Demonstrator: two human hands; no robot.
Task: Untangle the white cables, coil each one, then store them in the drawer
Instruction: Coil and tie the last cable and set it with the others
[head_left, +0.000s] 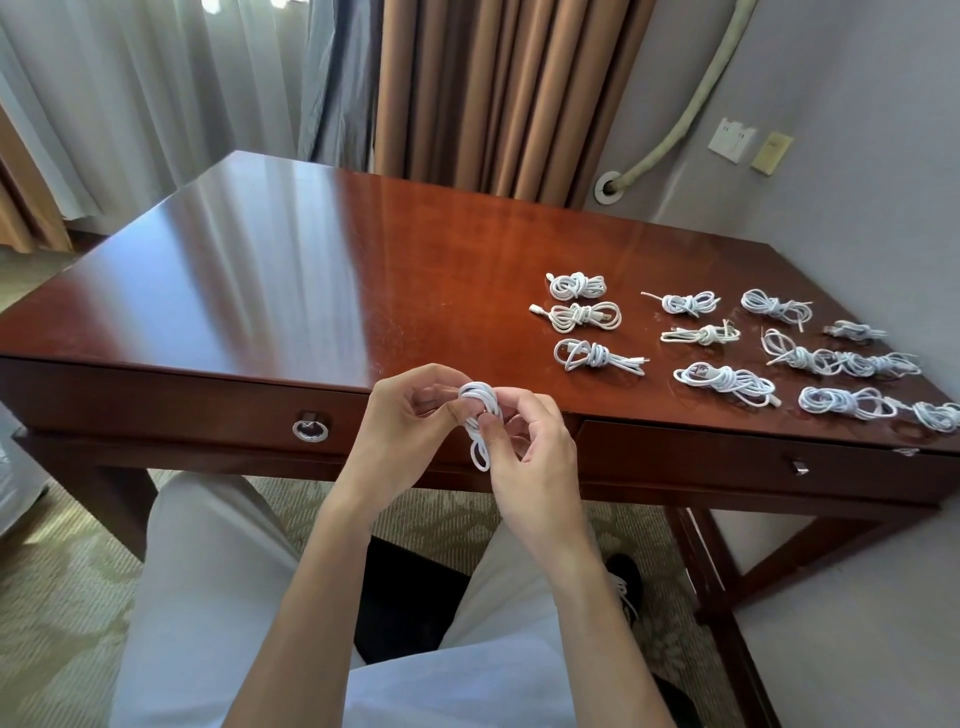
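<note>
A white cable (480, 415), wound into a small coil with a loop hanging down, is held in front of the desk's front edge. My left hand (400, 431) grips its left side. My right hand (530, 447) pinches it from the right with thumb and fingers. Several coiled white cables lie on the right half of the wooden desk (311, 270), among them three neat ones (584, 317) nearest the middle and more bundles (779, 358) out to the right edge. Two drawers are in the desk front: the left one (182, 410) with a ring pull, the right one (753, 467).
The left drawer's ring pull (310, 428) and the right drawer's small knob (798, 466) face me. Curtains hang behind the desk. A wall with a socket plate (731, 139) stands at the right. My legs in light trousers are below, over patterned carpet.
</note>
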